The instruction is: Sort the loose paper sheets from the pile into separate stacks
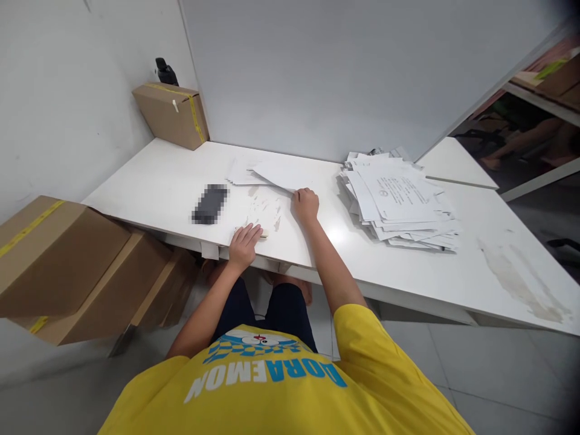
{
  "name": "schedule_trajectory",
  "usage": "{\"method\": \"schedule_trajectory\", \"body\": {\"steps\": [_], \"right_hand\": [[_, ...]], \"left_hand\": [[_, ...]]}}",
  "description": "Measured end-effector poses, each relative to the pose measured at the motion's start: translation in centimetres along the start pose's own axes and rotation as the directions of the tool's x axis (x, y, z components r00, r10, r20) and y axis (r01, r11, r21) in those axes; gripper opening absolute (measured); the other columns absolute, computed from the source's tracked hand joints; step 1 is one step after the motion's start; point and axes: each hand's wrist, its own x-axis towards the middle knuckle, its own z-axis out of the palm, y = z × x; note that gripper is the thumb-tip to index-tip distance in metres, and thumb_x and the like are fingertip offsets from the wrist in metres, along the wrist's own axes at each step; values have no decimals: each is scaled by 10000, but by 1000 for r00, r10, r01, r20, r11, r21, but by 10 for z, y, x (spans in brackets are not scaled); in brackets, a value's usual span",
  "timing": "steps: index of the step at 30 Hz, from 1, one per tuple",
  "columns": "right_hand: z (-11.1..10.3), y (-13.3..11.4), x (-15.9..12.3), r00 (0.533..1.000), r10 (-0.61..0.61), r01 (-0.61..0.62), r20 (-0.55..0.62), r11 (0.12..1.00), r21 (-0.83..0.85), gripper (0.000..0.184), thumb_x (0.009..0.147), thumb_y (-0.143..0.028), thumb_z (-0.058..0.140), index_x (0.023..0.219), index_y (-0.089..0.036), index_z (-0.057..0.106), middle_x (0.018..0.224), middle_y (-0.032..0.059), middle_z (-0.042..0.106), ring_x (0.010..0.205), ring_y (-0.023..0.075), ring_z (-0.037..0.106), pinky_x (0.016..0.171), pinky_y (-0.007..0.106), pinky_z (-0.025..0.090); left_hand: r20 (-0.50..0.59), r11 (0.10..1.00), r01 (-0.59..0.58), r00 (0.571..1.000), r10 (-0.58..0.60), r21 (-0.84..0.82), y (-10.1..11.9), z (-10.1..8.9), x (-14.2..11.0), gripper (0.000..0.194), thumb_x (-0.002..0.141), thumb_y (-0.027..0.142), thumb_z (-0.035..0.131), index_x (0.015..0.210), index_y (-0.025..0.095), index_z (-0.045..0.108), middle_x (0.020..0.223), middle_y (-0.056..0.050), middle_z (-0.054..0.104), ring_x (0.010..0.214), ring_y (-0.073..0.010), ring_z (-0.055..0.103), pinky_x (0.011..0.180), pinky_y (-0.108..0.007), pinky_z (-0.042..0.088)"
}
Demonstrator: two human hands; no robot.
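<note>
My right hand (306,204) is closed on the near corner of a white sheet of paper (283,176), whose left part overlaps a few other papers (241,173) at the back of the desk. Near the front edge my left hand (243,246) lies palm down, fingers stretched out over a small pale flat object (264,234). Most of that object is hidden under the fingers, so its kind cannot be made out. A blurred-out dark object (209,204) lies left of the hands.
A thick, uneven stack of printed papers (394,193) sits right of my hands. One cardboard box (174,115) stands at the back left corner, a black bottle (166,72) behind it. More cardboard boxes (63,254) are left of the white desk (435,275). A grey panel (317,78) borders its back.
</note>
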Motion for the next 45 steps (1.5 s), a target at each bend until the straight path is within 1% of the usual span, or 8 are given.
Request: {"method": "schedule_trajectory", "body": {"steps": [10,23,26,31,34,37,40,45], "right_hand": [[-14,14,-27,952,297,-270,-72,928,256,286,901,-263,389,872,-169,658,940,125,659,871,237,543,774,328,386],[-23,15,-25,898,351,-227,-267,887,402,302,947,-347,270,887,-216,535,979,134,604,966,249,540,892,386,419],[-32,18,-35,824,414,-101,-387,778,620,439,953,-556,222,961,-227,513,989,126,582,1018,273,547,910,427,443],[-46,31,-96,768,590,-22,-249,414,910,503,881,-692,330,965,-235,523,1016,107,617,1073,265,585,905,424,508],[-56,39,-147,733,671,-45,-111,210,977,389,817,-597,554,914,-220,558,986,79,661,1027,245,628,893,405,531],[-72,45,-190,739,671,-146,61,71,987,411,753,-515,680,992,-186,621,988,63,697,968,238,657,859,402,536],[-92,52,-224,741,653,-213,157,7,977,439,748,-517,700,1029,-185,646,1011,59,711,976,228,658,834,370,532],[-102,54,-272,718,616,-428,325,22,904,526,732,-509,732,1171,-248,609,1027,53,720,900,229,667,712,339,531]], "left_hand": [[-7,1000,18,1000,-18,-14,2,0,1,513,972,194,247,1321,211,622,1319,-104,662,1358,-226,519,1147,-455,383],[-28,1000,12,1000,-12,8,5,-2,2,514,986,191,222,1328,200,605,1324,-98,659,1352,-232,525,1136,-452,397],[-69,999,31,997,-29,21,3,-5,1,500,991,188,253,1425,147,497,1371,-139,619,1389,-250,480,1148,-468,391],[-116,953,-176,982,152,-246,30,-10,-21,405,985,231,408,1361,217,559,1153,-121,732,1174,-237,653,1024,-438,511],[74,733,-7,994,78,-681,78,-1,-39,326,981,343,482,1250,266,650,1049,-92,748,982,-215,701,906,-409,557],[436,43,446,888,-146,-894,129,8,-44,563,913,602,540,1316,212,599,1178,-147,702,971,-240,705,851,-393,559],[678,-511,510,703,-216,-692,154,9,-35,757,781,791,558,1250,200,620,1167,-133,704,973,-255,696,841,-397,553],[836,-550,634,467,-288,-544,145,4,-14,511,634,494,863,989,167,695,982,-92,754,907,-242,700,837,-367,536]]}}
